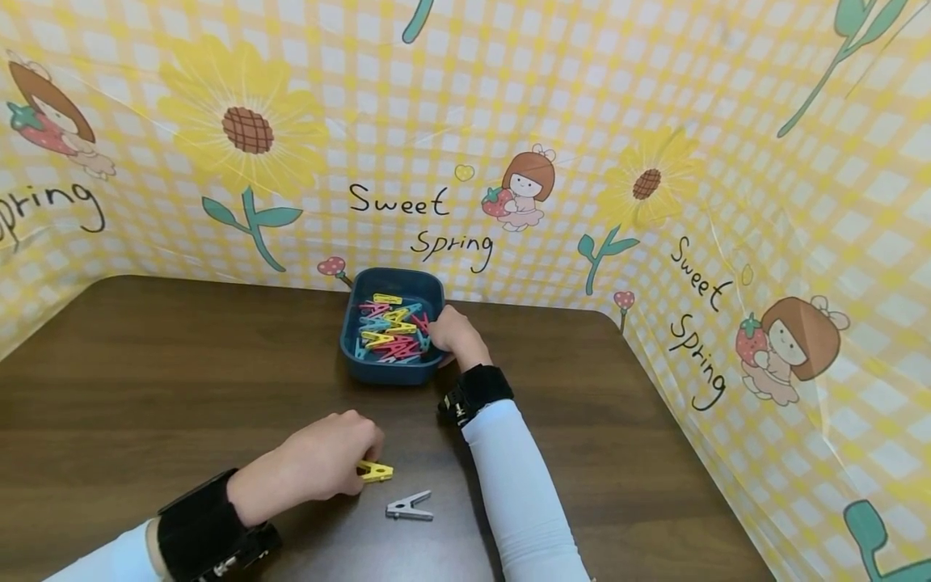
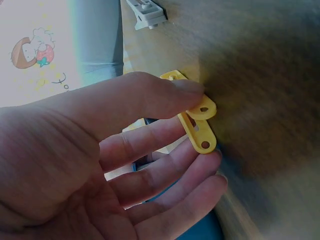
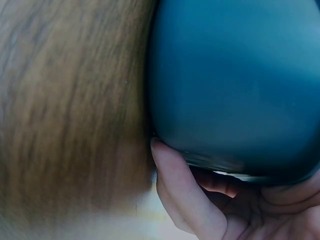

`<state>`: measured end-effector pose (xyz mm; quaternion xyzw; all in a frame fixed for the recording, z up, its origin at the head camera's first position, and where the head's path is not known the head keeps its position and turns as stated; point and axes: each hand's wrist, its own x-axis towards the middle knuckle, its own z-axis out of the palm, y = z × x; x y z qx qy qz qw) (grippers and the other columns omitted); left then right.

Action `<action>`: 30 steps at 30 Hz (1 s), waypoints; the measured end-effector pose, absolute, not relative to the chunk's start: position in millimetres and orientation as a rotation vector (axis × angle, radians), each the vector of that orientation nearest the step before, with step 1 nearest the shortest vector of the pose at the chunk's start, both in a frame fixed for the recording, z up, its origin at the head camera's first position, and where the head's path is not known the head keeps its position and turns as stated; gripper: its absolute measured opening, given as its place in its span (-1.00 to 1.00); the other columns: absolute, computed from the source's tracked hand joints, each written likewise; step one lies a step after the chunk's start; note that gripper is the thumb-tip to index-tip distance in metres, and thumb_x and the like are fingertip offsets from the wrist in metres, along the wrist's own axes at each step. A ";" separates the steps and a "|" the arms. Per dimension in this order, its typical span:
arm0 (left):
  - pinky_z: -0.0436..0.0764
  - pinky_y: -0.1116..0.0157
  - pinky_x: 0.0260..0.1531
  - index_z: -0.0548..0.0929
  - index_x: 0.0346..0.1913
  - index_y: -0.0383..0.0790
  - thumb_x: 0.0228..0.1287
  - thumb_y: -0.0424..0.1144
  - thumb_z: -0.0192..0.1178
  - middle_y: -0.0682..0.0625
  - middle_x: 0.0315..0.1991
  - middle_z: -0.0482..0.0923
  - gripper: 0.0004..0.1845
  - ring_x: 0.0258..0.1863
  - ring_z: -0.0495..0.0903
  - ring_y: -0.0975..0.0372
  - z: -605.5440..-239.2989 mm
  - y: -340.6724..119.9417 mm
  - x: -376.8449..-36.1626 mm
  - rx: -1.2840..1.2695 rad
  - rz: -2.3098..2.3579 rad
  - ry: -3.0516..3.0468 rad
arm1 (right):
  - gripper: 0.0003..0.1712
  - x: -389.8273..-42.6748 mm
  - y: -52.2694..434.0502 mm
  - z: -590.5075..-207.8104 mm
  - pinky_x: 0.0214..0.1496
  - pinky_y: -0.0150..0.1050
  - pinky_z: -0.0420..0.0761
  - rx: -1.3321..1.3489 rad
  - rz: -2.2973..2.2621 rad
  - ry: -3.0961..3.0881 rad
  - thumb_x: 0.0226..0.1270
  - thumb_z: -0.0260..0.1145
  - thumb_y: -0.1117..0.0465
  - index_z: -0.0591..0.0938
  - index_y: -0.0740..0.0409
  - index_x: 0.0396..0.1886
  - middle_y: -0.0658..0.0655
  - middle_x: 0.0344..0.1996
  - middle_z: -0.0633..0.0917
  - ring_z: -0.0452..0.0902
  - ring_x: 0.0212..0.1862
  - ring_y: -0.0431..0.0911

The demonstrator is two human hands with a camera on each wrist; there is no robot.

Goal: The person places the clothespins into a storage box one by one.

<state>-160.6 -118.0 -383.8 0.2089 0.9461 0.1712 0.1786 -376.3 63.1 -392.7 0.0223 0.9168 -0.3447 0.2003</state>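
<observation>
My left hand (image 1: pixel 327 453) pinches a yellow clothespin (image 1: pixel 377 472) between thumb and fingers, low over the table. In the left wrist view the thumb lies across the yellow clothespin (image 2: pixel 205 137), with the fingers behind it. A grey clothespin (image 1: pixel 410 507) lies on the table just to the right of this hand. Farther back stands a dark blue plastic box (image 1: pixel 393 373) with clothespins (image 1: pixel 396 327) in yellow, pink and blue inside. My right hand (image 1: pixel 458 335) grips the box's right wall at the rim; the right wrist view shows its fingers against the box's outer side (image 3: pixel 235 90).
The brown wooden table (image 1: pixel 182 364) has rounded far corners. A yellow checked curtain (image 1: pixel 407 137) with flowers and cartoon figures rises behind it and along both sides. The box stands near the table's far edge, close to the curtain.
</observation>
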 end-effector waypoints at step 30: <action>0.77 0.10 -0.26 0.78 -0.30 -0.17 0.15 -0.38 0.62 0.00 -0.41 0.67 -0.82 -0.43 0.58 0.14 -383.7 -117.2 -163.3 0.561 0.472 2.655 | -0.43 -373.0 64.2 -388.7 -0.32 -0.12 0.88 0.068 -0.963 2.561 0.80 0.04 0.09 0.28 0.25 0.60 0.38 0.39 0.56 0.82 -0.13 0.12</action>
